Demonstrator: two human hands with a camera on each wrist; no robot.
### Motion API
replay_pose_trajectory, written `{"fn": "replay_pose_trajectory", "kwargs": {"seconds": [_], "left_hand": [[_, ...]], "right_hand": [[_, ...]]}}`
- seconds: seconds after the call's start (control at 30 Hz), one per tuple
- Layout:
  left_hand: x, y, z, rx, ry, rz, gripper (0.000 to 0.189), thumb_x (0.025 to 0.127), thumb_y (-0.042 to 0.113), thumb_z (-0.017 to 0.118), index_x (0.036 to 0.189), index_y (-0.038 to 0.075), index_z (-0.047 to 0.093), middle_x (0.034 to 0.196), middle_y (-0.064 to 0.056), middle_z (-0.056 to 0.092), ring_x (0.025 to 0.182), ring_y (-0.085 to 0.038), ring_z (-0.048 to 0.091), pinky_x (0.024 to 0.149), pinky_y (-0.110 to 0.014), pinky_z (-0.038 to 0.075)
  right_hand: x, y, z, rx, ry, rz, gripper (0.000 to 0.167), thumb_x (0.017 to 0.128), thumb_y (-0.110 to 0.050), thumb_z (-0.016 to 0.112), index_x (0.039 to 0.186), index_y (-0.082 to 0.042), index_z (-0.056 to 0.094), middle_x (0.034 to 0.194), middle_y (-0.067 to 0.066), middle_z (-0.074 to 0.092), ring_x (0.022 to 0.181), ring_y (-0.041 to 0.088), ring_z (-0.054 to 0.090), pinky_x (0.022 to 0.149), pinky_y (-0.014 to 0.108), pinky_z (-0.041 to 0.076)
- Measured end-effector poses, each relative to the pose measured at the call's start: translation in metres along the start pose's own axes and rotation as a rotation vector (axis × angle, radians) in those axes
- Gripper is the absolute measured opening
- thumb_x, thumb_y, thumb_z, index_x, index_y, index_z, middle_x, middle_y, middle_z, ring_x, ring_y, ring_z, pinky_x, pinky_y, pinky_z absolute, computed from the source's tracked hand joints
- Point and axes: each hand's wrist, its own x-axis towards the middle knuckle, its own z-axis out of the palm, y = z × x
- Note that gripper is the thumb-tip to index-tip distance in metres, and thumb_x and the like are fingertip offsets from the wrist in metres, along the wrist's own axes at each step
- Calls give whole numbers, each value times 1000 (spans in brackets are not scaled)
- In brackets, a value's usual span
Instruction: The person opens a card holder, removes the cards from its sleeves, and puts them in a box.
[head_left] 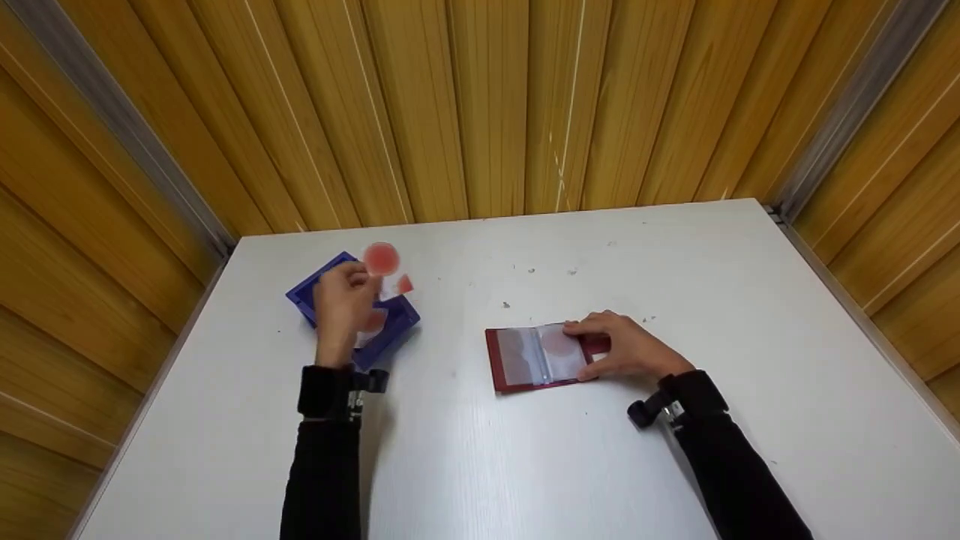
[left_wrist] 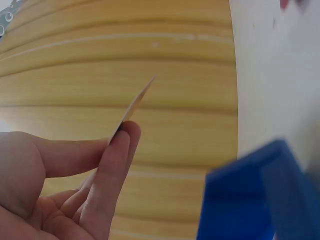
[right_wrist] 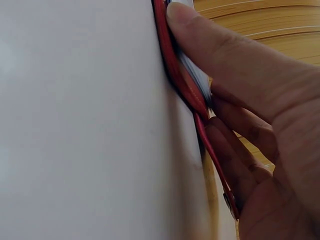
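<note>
My left hand (head_left: 343, 304) is raised over a blue box (head_left: 399, 330) at the left of the table. Thumb and fingers pinch a thin card with a red circle (head_left: 381, 259), seen almost edge-on in the left wrist view. Another card with a red corner (head_left: 405, 285) shows by the box's far edge, and a third reddish card (head_left: 373, 322) overlaps the box. My right hand (head_left: 626, 345) grips the right side of an opened red card holder (head_left: 493, 360) with clear sleeves. Its thumb (right_wrist: 215, 45) lies over the sleeves; the other fingers are by the red strap (right_wrist: 212, 150).
Both things stand on a white table (head_left: 465, 465), backed by a wood-patterned wall (head_left: 495, 112) with side walls left and right. Small dark marks (head_left: 532, 270) dot the table behind the card holder.
</note>
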Motion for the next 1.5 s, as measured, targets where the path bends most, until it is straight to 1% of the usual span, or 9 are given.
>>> {"fn": "replay_pose_trajectory", "kwargs": {"seconds": [0.07, 0.13, 0.27, 0.43, 0.6, 0.97, 1.13, 1.37, 1.5], "left_hand": [[5, -9, -13, 119, 128, 33, 20, 94, 6, 64, 107, -4, 74, 94, -19, 77, 85, -29, 70, 79, -38, 54], [10, -19, -20, 203, 210, 51, 21, 93, 5, 61, 105, -6, 74, 93, -23, 76, 87, -36, 70, 83, -46, 52], [14, -32, -24, 290, 248, 32, 21, 93, 1, 58, 104, -10, 73, 95, -28, 74, 90, -42, 69, 87, -55, 52], [14, -37, -21, 413, 221, 27, 17, 91, -2, 57, 93, -8, 73, 94, -28, 74, 89, -45, 70, 82, -57, 53], [13, -40, -17, 534, 133, 5, 16, 88, -1, 58, 76, -2, 68, 86, -24, 74, 83, -42, 70, 74, -55, 52], [9, -40, -1, 752, -49, 44, 16, 90, -1, 63, 99, -11, 72, 100, -34, 72, 93, -51, 71, 80, -60, 57], [9, -44, 8, 830, -59, 30, 19, 93, -1, 62, 106, -11, 72, 103, -33, 73, 93, -50, 72, 77, -58, 59], [7, -49, 21, 965, -45, -13, 19, 92, 7, 68, 104, -3, 77, 102, -26, 76, 90, -41, 74, 71, -51, 60], [6, -48, 27, 1025, -62, -28, 23, 97, 12, 63, 104, -4, 78, 101, -25, 76, 89, -38, 75, 71, -48, 59]], "right_hand": [[-1, 1, 0, 0, 1, 0, 71, 72, -35, 95, 137, -21, 69, 135, 5, 66, 120, 23, 55, 108, 45, 45], [-1, 2, 0, 1, 1, -3, 72, 73, -36, 95, 138, -21, 69, 134, 5, 66, 120, 23, 55, 107, 45, 45], [-1, 2, 1, -1, 0, -5, 72, 73, -37, 94, 138, -20, 68, 134, 7, 65, 121, 26, 55, 108, 48, 45], [1, 0, 0, -11, -9, 11, 73, 74, -36, 94, 140, -21, 67, 133, 8, 64, 120, 26, 54, 108, 50, 44], [1, -2, -1, -17, -8, 19, 72, 74, -35, 94, 139, -22, 67, 131, 7, 64, 118, 24, 54, 106, 47, 45], [0, -1, -1, 1, -4, 9, 72, 74, -34, 94, 139, -22, 68, 129, 5, 65, 117, 23, 54, 106, 45, 46], [0, -1, 0, 20, -11, 8, 72, 74, -34, 95, 139, -23, 67, 130, 2, 65, 118, 20, 54, 107, 44, 45], [0, -1, -1, 3, -6, 16, 71, 74, -34, 94, 138, -21, 68, 133, 7, 64, 119, 24, 54, 107, 47, 46], [1, -2, 0, 8, -7, 17, 70, 74, -35, 94, 138, -21, 68, 132, 7, 65, 119, 24, 54, 106, 47, 46]]}}
